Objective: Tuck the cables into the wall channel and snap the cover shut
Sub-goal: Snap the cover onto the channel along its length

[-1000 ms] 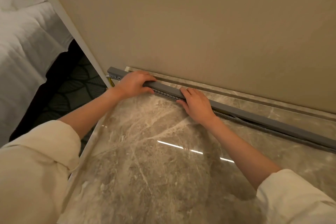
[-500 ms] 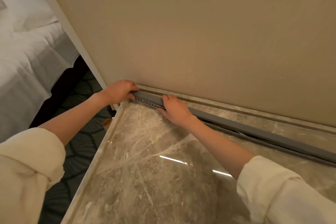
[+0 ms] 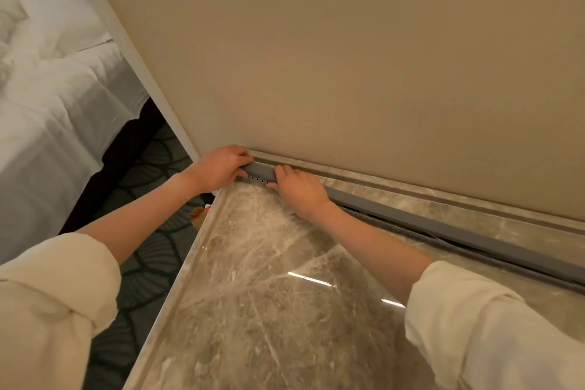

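A long grey cable channel (image 3: 443, 226) lies on the marble top along the foot of the beige wall. My left hand (image 3: 218, 168) grips its left end, fingers curled over the grey cover. My right hand (image 3: 300, 191) rests just to the right, fingers pressed flat on the cover. Between the hands a short stretch of cover (image 3: 261, 171) shows, with a row of small slots below it. Further right a dark gap (image 3: 380, 220) runs under the cover's front edge. No cables can be made out.
The marble top (image 3: 269, 294) ends in a left edge beside my left hand. Below it lie patterned dark carpet (image 3: 148, 174) and a small orange-and-white object (image 3: 201, 212). A bed with white linen (image 3: 47, 111) stands at the left. A marble ledge (image 3: 411, 188) lines the wall.
Both hands have slid leftward along the channel to its left end and come closer together. My view has shifted left and up.
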`<state>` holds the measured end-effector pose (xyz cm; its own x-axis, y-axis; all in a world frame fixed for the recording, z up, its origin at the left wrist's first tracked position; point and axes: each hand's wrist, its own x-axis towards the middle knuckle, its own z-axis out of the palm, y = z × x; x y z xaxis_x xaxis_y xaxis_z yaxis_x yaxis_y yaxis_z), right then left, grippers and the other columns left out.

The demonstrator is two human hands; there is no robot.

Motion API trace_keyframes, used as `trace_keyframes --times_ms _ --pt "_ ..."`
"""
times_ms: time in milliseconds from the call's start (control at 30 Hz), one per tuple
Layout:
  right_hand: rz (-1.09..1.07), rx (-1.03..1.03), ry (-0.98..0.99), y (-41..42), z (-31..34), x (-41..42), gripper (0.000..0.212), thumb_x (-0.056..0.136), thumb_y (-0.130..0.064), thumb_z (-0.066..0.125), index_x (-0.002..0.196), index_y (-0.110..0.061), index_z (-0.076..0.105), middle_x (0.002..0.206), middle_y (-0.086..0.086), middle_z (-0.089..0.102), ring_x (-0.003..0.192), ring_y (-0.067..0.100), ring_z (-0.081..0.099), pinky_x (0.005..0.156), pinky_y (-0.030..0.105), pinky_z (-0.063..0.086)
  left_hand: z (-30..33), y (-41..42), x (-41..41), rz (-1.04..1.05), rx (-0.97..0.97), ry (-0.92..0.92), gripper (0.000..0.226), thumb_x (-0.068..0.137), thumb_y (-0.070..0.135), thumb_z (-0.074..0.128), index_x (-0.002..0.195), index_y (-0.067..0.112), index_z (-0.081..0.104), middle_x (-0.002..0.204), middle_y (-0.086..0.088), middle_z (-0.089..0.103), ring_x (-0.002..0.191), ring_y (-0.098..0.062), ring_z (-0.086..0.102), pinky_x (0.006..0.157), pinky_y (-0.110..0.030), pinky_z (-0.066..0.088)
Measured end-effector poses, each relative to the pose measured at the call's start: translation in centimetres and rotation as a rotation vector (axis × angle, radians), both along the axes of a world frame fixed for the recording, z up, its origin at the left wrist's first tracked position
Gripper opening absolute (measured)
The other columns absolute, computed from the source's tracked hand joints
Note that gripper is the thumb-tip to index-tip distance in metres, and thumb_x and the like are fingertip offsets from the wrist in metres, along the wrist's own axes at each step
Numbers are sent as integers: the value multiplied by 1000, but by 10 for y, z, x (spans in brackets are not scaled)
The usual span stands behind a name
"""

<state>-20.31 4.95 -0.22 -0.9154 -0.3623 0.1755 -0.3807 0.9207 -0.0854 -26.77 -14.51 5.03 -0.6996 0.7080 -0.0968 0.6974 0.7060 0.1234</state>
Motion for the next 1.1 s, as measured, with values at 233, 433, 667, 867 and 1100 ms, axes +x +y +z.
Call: trace_keyframes --times_ms 233,433,667,867,1100 --pt "-17 184 95 -3 3 8 36 99 -40 37 103 -9 54 89 6 66 68 20 65 50 30 45 -18 -15 13 -38 -40 138 50 95 19 51 140 2 36 140 -18 48 127 -31 47 110 -40 37" --pt "33 32 6 1 2 -1 37 101 -37 34 111 -5 48 99 12 64 77 28 64 54 34 37 -14 -30 -2 131 124 27 44 86 35 62 119 7 54 114 -14 58 103 -28 53 92 -39 46" --pt "40 -25 -100 2 6 -7 36 99 -41 35 108 -7 45 99 11 63 72 30 63 51 33 31 -7 -29 -17 251 212 -230 34 77 30 73 104 14 61 100 -9 62 93 -23 54 85 -38 46" --pt "8 -79 -262 3 18 -14 35 97 -41 43 106 -7 45 101 14 65 84 34 64 58 33 36 -2 -29 -24 274 240 -324 35 75 18 76 107 8 64 107 -11 62 98 -23 55 89 -36 45" --pt "-15 -184 -467 4 32 -26 34 90 -41 56 97 -7 58 98 14 65 89 31 60 63 31 38 2 -28 -31 276 189 -394 33 76 20 75 106 13 64 107 -7 62 100 -22 55 89 -36 46"
